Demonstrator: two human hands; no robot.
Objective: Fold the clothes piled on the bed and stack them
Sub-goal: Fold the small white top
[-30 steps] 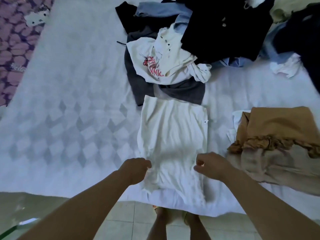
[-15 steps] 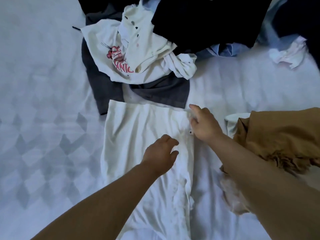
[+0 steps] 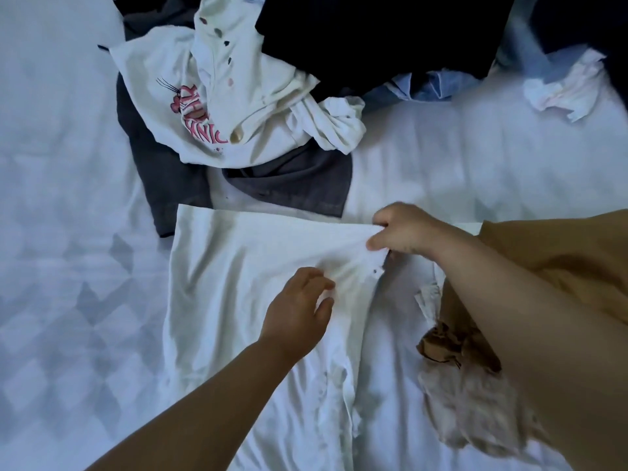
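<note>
A white garment lies spread in a long strip on the bed, running from the middle toward the near edge. My right hand pinches its far right corner and lifts that corner slightly. My left hand rests on the cloth just below that corner, fingers loosely curved on the fabric. Beyond the garment lies the unfolded pile: a white shirt with pink lettering, a dark grey piece under it, and black clothing at the top.
A folded mustard-brown garment sits at the right on a pale beige piece, partly hidden by my right arm. Light blue cloth and a crumpled white piece lie at the far right. The white patterned bedsheet stretches left.
Both hands moved from the garment's near end up to its far end. My right hand took hold of the far right corner and my left hand settled on the cloth below it.
</note>
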